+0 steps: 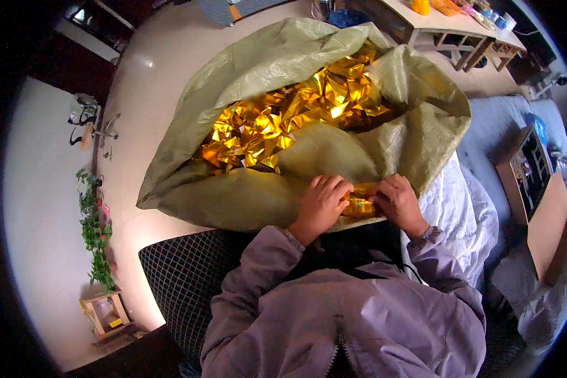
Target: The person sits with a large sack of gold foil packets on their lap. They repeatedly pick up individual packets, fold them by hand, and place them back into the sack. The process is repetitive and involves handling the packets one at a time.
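Note:
A large woven plastic sack (245, 193), olive in colour, lies wide at the mouth in front of me. Inside it are many folded gold foil paper pieces (264, 127), shiny and heaped together. At the sack's near side, a flat gold foil piece (360, 207) is held between my two hands. My left hand (323, 203) grips its left end, fingers bent over the edge. The right end is pinched by my right hand (399, 201). My fingers cover both ends of the foil, so its full shape is hidden.
A wooden table (434, 23) with coloured items stands at the back right. To the right, an open cardboard box (524, 175) rests on a blue-covered bed (491, 118). A black checked seat (189, 264) is at my left. Green trailing plants (94, 231) run along the left wall.

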Tool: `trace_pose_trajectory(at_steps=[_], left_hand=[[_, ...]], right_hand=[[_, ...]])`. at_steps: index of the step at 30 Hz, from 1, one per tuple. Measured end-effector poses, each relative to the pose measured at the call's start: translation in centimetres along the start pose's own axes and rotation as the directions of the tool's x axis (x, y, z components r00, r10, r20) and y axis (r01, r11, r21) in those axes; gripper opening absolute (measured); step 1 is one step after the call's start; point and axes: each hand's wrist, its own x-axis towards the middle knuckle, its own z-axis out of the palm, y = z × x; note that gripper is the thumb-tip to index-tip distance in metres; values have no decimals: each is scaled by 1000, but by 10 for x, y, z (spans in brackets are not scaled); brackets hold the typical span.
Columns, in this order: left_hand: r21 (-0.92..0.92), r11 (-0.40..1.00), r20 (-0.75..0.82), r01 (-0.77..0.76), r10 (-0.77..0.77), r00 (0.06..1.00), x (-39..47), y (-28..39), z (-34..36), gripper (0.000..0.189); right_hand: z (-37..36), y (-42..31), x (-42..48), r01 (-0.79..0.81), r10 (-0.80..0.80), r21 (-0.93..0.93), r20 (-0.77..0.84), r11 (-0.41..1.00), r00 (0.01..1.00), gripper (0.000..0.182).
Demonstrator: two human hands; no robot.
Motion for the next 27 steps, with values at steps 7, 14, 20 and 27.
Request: trace_pose_trajectory(at_steps=[7, 14, 20, 27], left_hand=[[-871, 389, 252, 300, -170, 953, -12, -35, -25, 36], [-892, -441, 251, 102, -294, 922, -23, -30, -3, 42], [-905, -387, 299, 179, -276, 913, -29, -37, -6, 44], [-920, -289, 357, 264, -343, 869, -27, -45, 14, 43]], right_hand=[[-13, 20, 13, -470, 386, 786, 321, 401, 865, 14], [-3, 33, 11, -297, 220, 937, 334, -182, 917, 20], [14, 32, 14, -276, 192, 889, 362, -366, 912, 13], [18, 39, 13, -284, 223, 933, 331, -221, 917, 14]])
